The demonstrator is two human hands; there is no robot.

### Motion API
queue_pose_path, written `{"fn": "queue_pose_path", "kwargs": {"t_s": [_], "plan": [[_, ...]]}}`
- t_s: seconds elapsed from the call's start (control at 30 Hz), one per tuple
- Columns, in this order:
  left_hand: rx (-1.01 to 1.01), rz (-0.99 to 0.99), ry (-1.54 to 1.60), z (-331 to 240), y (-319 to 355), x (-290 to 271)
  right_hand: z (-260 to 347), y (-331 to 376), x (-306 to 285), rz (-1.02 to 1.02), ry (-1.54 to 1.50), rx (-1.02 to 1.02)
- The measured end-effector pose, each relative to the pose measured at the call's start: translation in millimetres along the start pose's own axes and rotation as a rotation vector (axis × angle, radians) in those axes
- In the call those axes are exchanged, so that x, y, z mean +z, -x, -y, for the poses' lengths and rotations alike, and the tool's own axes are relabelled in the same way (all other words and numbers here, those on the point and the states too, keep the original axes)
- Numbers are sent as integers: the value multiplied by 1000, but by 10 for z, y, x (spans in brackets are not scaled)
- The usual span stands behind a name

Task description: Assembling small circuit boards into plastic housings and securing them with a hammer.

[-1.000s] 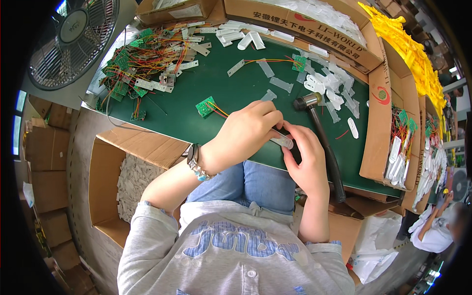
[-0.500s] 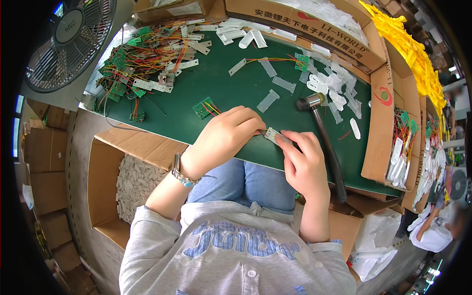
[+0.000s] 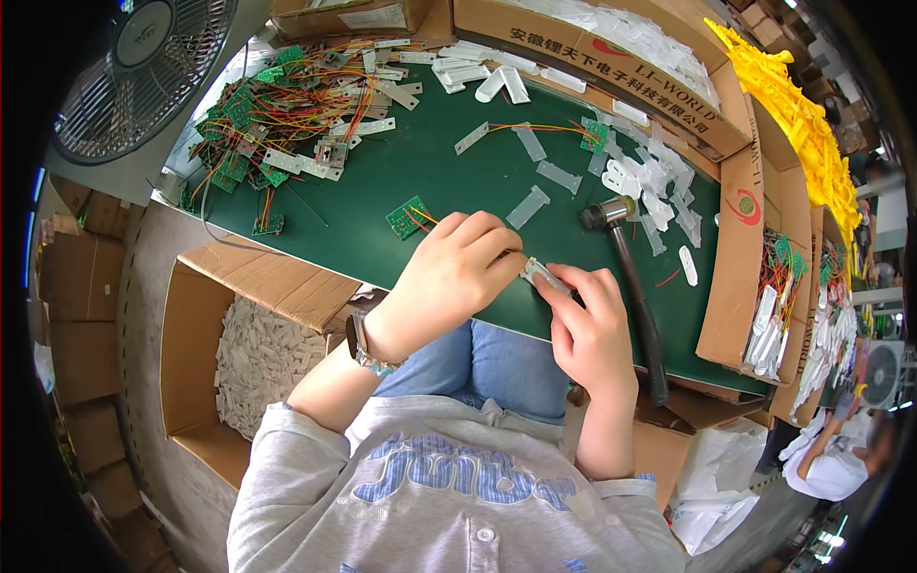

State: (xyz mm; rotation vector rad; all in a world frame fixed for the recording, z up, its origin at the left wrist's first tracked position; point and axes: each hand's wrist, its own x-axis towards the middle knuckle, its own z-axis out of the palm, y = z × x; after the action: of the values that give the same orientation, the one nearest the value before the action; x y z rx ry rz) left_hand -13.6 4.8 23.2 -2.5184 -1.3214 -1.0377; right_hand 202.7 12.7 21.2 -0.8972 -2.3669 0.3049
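Observation:
My right hand (image 3: 587, 315) is closed, its thumb and fingers pinching a small pale strip (image 3: 537, 271) over the table's near edge. My left hand (image 3: 458, 263) is closed at the strip's far end; what its fingertips grip is hidden behind the knuckles. Beyond that hand lies a green circuit board (image 3: 408, 218), and its red and yellow wires (image 3: 421, 221) run under my left fingers. A hammer (image 3: 630, 277) with a dark handle rests on the table to the right of my right hand.
Wired boards and metal strips form a tangled heap (image 3: 277, 124) at the far left. White plastic covers (image 3: 650, 181) are scattered at the right, near cardboard boxes (image 3: 728, 306). A fan (image 3: 143, 72) stands at upper left. A carton of pale pieces (image 3: 263, 368) sits below the table.
My left fingers have shifted slightly and now sit closer over the end of the strip. My right hand keeps its pinch. The whole view has turned a little.

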Motion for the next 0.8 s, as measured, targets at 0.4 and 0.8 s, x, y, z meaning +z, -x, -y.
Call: {"fn": "queue_pose_path", "kwargs": {"t_s": [0.4,0.8], "plan": [[60,56,-62,-130,88,-59,91,21,77,-61,51,63],[22,184,53,-60,13,-116,-23,-28,-48,25,-16,-10]]}}
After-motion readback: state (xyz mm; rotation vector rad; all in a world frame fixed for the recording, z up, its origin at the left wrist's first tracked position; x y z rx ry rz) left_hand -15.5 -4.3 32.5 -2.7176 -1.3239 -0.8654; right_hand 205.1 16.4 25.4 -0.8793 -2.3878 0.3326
